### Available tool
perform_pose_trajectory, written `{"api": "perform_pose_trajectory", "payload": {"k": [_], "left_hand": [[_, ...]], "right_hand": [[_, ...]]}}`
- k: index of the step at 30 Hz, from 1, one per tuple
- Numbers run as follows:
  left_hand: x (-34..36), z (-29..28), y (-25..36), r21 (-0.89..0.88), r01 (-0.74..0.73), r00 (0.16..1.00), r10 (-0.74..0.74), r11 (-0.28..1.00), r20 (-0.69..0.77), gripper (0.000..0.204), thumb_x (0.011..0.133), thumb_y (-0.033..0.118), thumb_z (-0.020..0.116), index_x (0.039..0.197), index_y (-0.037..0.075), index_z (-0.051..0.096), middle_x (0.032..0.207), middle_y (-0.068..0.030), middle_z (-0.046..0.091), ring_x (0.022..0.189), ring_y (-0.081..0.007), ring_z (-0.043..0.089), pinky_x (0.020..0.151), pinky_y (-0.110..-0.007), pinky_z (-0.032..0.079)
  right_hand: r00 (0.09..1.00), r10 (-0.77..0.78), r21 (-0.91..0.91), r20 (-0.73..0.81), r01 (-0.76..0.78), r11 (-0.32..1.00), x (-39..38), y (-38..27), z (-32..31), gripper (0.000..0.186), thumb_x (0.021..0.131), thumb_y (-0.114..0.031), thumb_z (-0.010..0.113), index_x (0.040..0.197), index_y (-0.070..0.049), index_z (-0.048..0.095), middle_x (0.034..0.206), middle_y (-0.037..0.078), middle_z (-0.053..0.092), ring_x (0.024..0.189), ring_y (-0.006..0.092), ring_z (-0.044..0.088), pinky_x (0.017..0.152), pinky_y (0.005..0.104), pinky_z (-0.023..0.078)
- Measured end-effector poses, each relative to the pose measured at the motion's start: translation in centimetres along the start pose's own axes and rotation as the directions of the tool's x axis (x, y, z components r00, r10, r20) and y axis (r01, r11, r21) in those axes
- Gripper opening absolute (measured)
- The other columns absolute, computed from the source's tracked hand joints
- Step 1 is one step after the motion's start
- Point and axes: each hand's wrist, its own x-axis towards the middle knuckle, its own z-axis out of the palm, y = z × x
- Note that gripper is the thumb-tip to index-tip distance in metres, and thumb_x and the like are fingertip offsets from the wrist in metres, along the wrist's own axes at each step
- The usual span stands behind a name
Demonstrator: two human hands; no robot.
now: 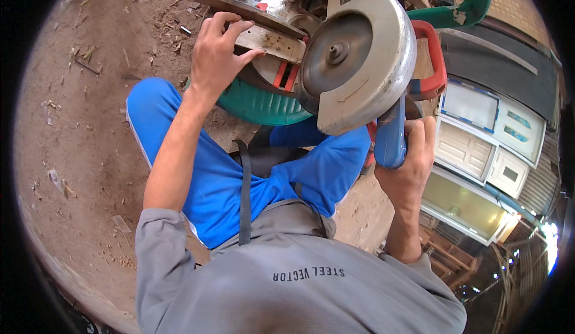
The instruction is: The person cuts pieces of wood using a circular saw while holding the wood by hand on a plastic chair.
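A mitre saw (395, 40) with a pale metal blade guard stands in front of my lap. My right hand (410, 160) is wrapped round its blue handle (390, 139), at the right of the guard. Left of the round blade cover (335, 49), my left hand (218, 52) grips a short, light wooden strip (275, 42), fingers on the far edge and thumb on the near one. The strip lies along a brown wooden fence (248, 13), its right end close to the guard. The blade's cutting edge is mostly hidden. Red slot inserts (286, 76) show below the strip.
A green ribbed plastic piece (257, 103) sits under the saw, near my knees. A red loop handle (440, 58) and a green curved bar (479, 4) stick out to the right. Chips and scraps litter the dirt floor (90, 136). White cabinets (467, 148) stand at far right.
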Motion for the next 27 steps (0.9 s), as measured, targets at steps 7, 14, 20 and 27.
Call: {"api": "perform_pose_trajectory", "payload": {"k": [7,14,20,27], "left_hand": [[0.1,0.5,0.2,-0.017,0.0,1.0,0.0,1.0,0.022,0.055,0.066,0.026,0.094,0.116,0.013,0.075,0.115,-0.005,0.064,0.107,-0.029,0.063,0.091,-0.042,0.056],[0.2,0.7,0.0,-0.017,-0.039,0.999,0.039,0.999,-0.007,0.055,0.066,0.027,0.094,0.115,0.013,0.075,0.114,-0.0051,0.064,0.105,-0.028,0.063,0.09,-0.042,0.056],[0.0,0.8,0.0,-0.038,-0.011,1.0,0.011,0.999,0.005,0.057,0.063,0.026,0.095,0.114,0.012,0.075,0.114,-0.0055,0.064,0.107,-0.0301,0.062,0.093,-0.041,0.056],[0.0,1.0,-0.4,-0.019,-0.033,0.999,0.033,0.999,-0.015,0.056,0.064,0.027,0.095,0.115,0.013,0.076,0.115,-0.0044,0.065,0.102,-0.0265,0.063,0.09,-0.041,0.057]], "right_hand": [[0.999,-0.04,-0.013,-0.026,0.04,0.999,-0.2,-0.1,0.5,0.035,0.07,0.001,0.078,0.098,-0.003,0.058,0.093,0.014,0.048,0.082,0.0349,0.056,0.069,0.0454,0.047],[0.998,0.053,0.043,-0.034,-0.052,0.998,-1.1,-0.5,1.4,0.036,0.067,0.009,0.073,0.098,-0.002,0.058,0.093,0.015,0.047,0.083,0.0363,0.054,0.074,0.0437,0.047],[0.997,0.065,0.023,-0.033,-0.064,0.998,-1.4,-0.8,1.9,0.038,0.067,0.008,0.076,0.098,-0.002,0.057,0.093,0.015,0.049,0.084,0.0363,0.055,0.074,0.0439,0.047],[0.998,0.019,0.011,-0.052,-0.019,1.0,-1.7,-0.4,2.7,0.037,0.069,0.0,0.08,0.098,-0.002,0.058,0.094,0.015,0.049,0.083,0.0348,0.056,0.071,0.0442,0.048]]}}
